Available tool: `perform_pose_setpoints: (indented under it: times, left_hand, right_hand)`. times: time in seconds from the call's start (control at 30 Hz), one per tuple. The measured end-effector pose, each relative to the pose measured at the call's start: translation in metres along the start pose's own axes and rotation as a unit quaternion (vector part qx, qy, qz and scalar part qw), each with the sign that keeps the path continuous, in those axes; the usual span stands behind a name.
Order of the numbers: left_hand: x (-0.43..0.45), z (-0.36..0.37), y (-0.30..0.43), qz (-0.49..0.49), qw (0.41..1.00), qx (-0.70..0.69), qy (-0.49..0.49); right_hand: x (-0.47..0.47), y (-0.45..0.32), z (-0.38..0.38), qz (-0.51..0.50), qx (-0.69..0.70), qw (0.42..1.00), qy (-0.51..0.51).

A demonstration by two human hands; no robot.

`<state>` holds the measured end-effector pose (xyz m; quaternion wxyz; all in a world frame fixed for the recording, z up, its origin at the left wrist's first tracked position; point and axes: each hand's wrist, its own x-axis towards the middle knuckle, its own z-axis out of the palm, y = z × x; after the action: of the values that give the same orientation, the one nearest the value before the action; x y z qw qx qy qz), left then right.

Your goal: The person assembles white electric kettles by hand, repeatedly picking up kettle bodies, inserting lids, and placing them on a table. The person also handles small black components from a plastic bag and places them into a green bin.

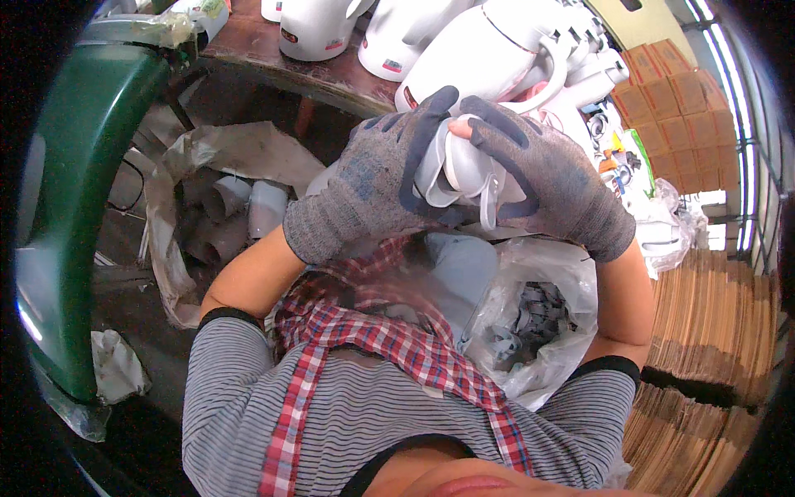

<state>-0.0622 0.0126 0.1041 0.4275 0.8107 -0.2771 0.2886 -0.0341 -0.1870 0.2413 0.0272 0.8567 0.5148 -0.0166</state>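
Note:
Both hands wear grey-blue work gloves and meet in front of the chest. My left hand [379,168] grips a white plastic jug-like part [459,164] from its left side. My right hand [540,168] holds the same part from the right, with a bare thumb tip showing at its upper rim. A narrow looped piece hangs at the part's lower front. The far end of the part and several fingertips are hidden. Just beyond the hands, a large white jug with a handle [472,53] leans at the edge of a dark wooden table [261,43], beside other white jugs [317,31].
An open sack [164,242] with grey cylindrical parts stands at left. A clear plastic bag [568,348] of dark grey parts sits by the lap. A green machine body [74,205] borders the far left. Stacked flat cardboard [708,323] and brown cartons [677,124] stand at right.

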Motion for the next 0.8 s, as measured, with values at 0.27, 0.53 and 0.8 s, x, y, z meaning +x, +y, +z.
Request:
perform_pose_setpoints:
  times: [0.27, 0.53, 0.8]
  left_hand:
    - [-0.001, 0.002, 0.001, 0.004, 0.999, -0.037, -0.011]
    - [-0.001, 0.007, 0.003, -0.003, 0.997, -0.062, -0.034]
    - [0.003, 0.011, 0.006, 0.009, 0.995, -0.094, -0.007]
  right_hand:
    - [0.0, 0.007, 0.002, -0.115, -0.056, 0.991, -0.031]
    - [-0.002, 0.008, 0.004, -0.142, -0.137, 0.98, -0.029]
    - [-0.01, 0.023, -0.011, 0.105, -0.142, 0.977, 0.116]
